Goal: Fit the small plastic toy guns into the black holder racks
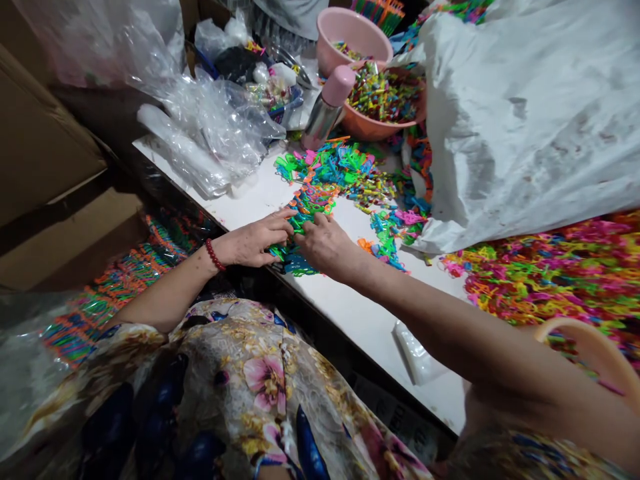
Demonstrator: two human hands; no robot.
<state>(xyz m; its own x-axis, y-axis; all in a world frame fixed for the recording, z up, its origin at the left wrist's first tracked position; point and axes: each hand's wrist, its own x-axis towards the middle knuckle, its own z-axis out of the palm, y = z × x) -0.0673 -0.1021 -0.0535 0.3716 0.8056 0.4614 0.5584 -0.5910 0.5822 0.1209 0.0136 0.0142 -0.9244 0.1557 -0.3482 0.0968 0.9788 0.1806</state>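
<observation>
My left hand (255, 240), with a red bead bracelet at the wrist, and my right hand (325, 245) meet at the near edge of a white table (350, 313). Both rest on a small cluster of green and blue plastic toy pieces (293, 261), fingers curled around them. Just beyond my fingers lies a bigger heap of bright plastic pieces (335, 177) in green, orange, pink and blue. Which single pieces each hand grips is hidden by the fingers.
A large white sack (525, 113) lies at the right, with a spill of colourful pieces (550, 273) below it. Two pink bowls (353, 30) and a metal flask with a pink cap (327, 107) stand at the back. Clear plastic bags (210, 127) and cardboard boxes (45, 153) are on the left.
</observation>
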